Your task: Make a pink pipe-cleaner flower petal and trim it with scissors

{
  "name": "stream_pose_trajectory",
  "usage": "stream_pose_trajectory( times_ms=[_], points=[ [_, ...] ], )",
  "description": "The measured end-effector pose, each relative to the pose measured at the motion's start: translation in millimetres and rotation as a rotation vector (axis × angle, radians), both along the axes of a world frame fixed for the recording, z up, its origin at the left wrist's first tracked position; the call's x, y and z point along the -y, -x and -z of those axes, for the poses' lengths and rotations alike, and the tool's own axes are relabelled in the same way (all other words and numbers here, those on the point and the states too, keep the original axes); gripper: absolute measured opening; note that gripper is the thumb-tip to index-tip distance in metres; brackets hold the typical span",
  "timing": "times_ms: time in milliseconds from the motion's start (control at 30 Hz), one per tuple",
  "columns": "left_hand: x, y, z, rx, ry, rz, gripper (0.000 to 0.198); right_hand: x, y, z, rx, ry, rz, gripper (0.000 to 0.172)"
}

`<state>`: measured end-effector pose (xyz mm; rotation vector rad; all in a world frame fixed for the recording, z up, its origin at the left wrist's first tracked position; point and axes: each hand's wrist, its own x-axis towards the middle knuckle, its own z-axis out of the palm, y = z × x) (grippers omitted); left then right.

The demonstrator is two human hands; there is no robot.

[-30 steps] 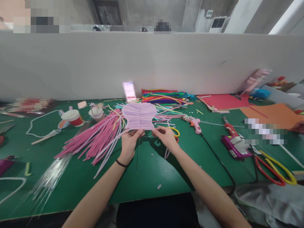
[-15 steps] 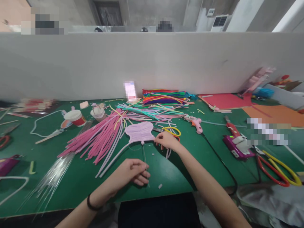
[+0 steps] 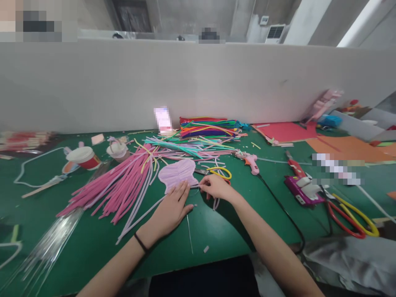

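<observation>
A flat lilac heart-like piece made of fuzzy stems (image 3: 177, 175) lies on the green table (image 3: 93, 239). My left hand (image 3: 171, 209) rests on its lower edge with fingers stretched flat. My right hand (image 3: 215, 187) pinches the piece's right lower corner, where a lilac stem sticks out. A thin wire (image 3: 189, 233) runs from the piece toward the table's front edge. A sheaf of pink fuzzy stems (image 3: 117, 187) fans out to the left of the piece.
Mixed coloured stems (image 3: 207, 128) are heaped behind the piece. A pink glue gun (image 3: 251, 161) and yellow-handled scissors (image 3: 221, 171) lie right of it, a paper cup (image 3: 82, 157) at the left, red and yellow loops (image 3: 355, 216) at the right. A grey partition (image 3: 198, 82) closes the back.
The lilac piece was lowered from held upright to flat on the table. My left hand let go, drew back toward me, then came forward to rest flat on the piece.
</observation>
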<state>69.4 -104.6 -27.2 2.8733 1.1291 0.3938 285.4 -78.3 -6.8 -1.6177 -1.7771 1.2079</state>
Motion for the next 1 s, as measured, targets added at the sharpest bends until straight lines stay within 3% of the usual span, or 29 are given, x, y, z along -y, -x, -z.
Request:
stream_pose_trajectory(
  times_ms=[233, 400, 600, 1000],
  points=[
    [-8, -12, -7.2, 0.014, 0.032, -0.046, 0.06, 3, 5, -4.7, 0.372, -0.291, 0.036, 0.011],
    [-22, -19, -9.5, 0.138, 0.062, 0.015, 0.043, 4, 6, -5.5, 0.463, -0.269, 0.013, 0.013],
    [-22, -17, -3.5, 0.236, 0.088, 0.068, 0.042, 6, 7, -4.9, 0.585, -0.291, -0.053, 0.017],
    [-19, -21, -2.3, 0.103, 0.03, 0.073, 0.049, 12, 15, -12.0, 0.813, -0.402, -0.139, 0.022]
  ],
)
